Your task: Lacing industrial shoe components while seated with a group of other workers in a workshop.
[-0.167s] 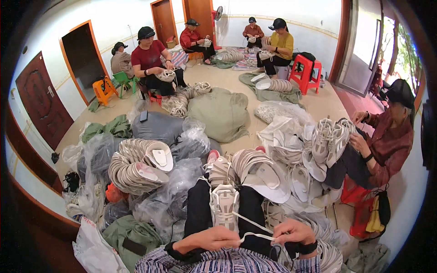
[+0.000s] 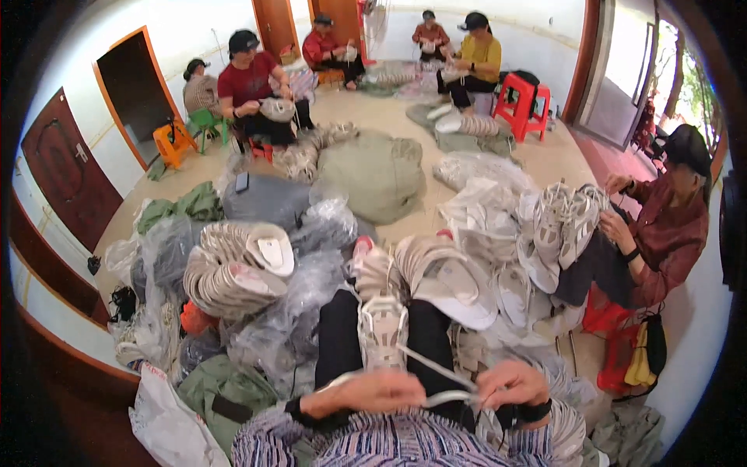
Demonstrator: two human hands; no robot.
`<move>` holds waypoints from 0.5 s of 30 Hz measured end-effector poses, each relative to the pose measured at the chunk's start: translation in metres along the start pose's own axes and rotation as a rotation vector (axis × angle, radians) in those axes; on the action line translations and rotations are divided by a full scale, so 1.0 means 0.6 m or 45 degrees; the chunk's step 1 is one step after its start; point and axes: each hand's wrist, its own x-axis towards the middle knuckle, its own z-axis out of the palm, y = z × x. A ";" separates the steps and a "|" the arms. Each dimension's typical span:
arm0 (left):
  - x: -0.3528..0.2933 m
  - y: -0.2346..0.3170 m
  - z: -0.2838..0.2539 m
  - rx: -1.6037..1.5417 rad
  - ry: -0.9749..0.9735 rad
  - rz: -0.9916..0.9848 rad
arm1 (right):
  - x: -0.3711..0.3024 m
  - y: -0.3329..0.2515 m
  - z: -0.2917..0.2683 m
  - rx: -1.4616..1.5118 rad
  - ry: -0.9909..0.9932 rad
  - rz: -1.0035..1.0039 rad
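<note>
A beige and white sneaker upper [image 2: 383, 331] rests toe-away on my lap, between my black-trousered thighs. From its right side a white shoelace [image 2: 440, 367] runs taut to my right hand [image 2: 511, 384], whose fingers are closed on it. My left hand [image 2: 381, 391], smeared by motion, is closed on a stretch of the same lace just nearer to me than the shoe. Between the two hands the lace makes a short slack curve. Part of the lace hangs below my right hand.
Stacked shoe uppers lie beyond my knees [image 2: 447, 284] and at left [image 2: 233, 272], among clear plastic bags [image 2: 292, 335]. A green sack [image 2: 369, 175] sits farther off. At right a co-worker [image 2: 661, 226] handles sneakers; several others sit at the back. Red stools [image 2: 523, 105] stand there.
The whole scene has shifted upward slightly in the picture. My left hand has moved a little rightward, closer to my right hand, and is now blurred. Both hands keep the lace.
</note>
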 end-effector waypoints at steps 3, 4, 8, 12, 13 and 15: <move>-0.026 -0.094 -0.041 0.289 0.499 -0.219 | -0.034 0.037 0.001 0.101 0.687 -0.250; -0.025 -0.092 -0.057 0.414 0.826 -0.296 | -0.070 0.055 -0.011 0.130 0.888 -0.258; -0.061 -0.143 -0.093 0.204 1.349 -0.423 | -0.085 -0.007 -0.108 0.571 1.050 -0.758; -0.053 -0.191 -0.045 0.521 0.955 -0.603 | -0.090 0.007 -0.242 0.489 1.531 -0.556; -0.046 -0.206 -0.030 0.590 0.909 -0.572 | -0.073 0.009 -0.262 0.385 1.647 -0.474; -0.024 -0.212 -0.013 0.657 0.857 -0.533 | -0.034 -0.013 -0.301 0.075 1.697 -0.300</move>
